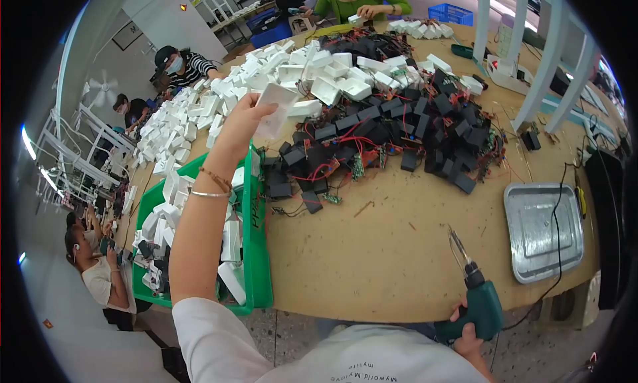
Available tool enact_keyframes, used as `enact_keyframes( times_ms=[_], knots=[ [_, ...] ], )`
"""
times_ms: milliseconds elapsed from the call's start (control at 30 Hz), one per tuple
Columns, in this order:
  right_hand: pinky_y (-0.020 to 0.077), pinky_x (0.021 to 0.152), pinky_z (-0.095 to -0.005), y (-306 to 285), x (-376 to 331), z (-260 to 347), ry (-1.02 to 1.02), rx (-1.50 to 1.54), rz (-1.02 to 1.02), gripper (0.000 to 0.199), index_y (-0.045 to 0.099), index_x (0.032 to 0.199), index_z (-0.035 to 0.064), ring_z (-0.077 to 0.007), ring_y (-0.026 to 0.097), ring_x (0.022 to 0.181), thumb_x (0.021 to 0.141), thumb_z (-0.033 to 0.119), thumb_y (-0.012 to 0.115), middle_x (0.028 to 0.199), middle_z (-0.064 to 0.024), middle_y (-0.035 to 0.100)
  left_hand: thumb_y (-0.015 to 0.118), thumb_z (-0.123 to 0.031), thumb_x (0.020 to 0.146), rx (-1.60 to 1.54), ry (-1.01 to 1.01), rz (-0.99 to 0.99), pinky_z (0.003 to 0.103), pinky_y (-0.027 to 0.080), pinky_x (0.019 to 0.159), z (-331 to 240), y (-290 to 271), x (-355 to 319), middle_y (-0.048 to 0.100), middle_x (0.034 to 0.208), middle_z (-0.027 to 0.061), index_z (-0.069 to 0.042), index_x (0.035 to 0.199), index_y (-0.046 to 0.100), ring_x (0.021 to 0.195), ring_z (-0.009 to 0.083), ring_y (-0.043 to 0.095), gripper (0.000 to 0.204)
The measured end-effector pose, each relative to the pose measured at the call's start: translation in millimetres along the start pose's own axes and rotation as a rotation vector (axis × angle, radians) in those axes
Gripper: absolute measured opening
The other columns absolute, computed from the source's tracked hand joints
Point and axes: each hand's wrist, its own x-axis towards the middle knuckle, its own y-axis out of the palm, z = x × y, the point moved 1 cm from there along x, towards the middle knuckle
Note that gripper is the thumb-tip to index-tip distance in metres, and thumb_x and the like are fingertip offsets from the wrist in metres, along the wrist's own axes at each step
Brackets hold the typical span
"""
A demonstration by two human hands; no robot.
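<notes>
Left hand grips a white rectangular plastic shell, seemingly long axis upright, over the bench; right hand clasps a green electric screwdriver at the near edge.

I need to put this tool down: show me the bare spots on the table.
Bare wood lies between the black parts heap, green crate and metal tray, right above the right hand holding the green tool. The far side around the left hand and white housings is crowded.
</notes>
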Motion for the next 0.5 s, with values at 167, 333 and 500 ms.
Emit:
enact_keyframes(
  times_ms=[167,333,500],
  knots=[
    [0.0439,0.070,-0.0294,2.2,4.6,-2.7,-0.058,0.244,-0.098,0.057,0.052,0.109,-0.0041,-0.0148,0.053,0.073,0.084,0.047,0.056,0.093,-0.0112,0.055,0.060,-0.005,0.086,-0.235,0.116,0.284,0.033,0.053,0.076,-9.5,83.7,-71.5,0.058,0.108,0.0095,-0.012,0.139,0.031,0.093,0.0183,0.061,0.061],
    [0.0452,0.074,-0.0331,-0.4,12.9,1.8,-0.152,0.252,-0.070,0.058,0.051,0.110,-0.0068,-0.0159,0.054,0.073,0.086,0.046,0.054,0.099,-0.0115,0.054,0.059,0.003,0.083,-0.280,0.025,0.530,0.032,0.050,0.084,39.3,159.9,-109.0,0.054,0.113,0.0032,-0.009,0.121,0.041,0.100,0.0142,0.056,0.044],
    [0.0451,0.074,-0.0330,1.5,8.1,0.5,-0.171,0.234,-0.052,0.057,0.054,0.112,-0.0033,-0.0153,0.054,0.073,0.085,0.047,0.056,0.082,-0.0088,0.056,0.060,-0.003,0.086,-0.446,0.042,0.369,0.029,0.046,0.079,62.2,210.3,-140.2,0.053,0.113,0.0084,-0.007,0.112,0.042,0.099,0.0145,0.056,0.032]
  ],
)
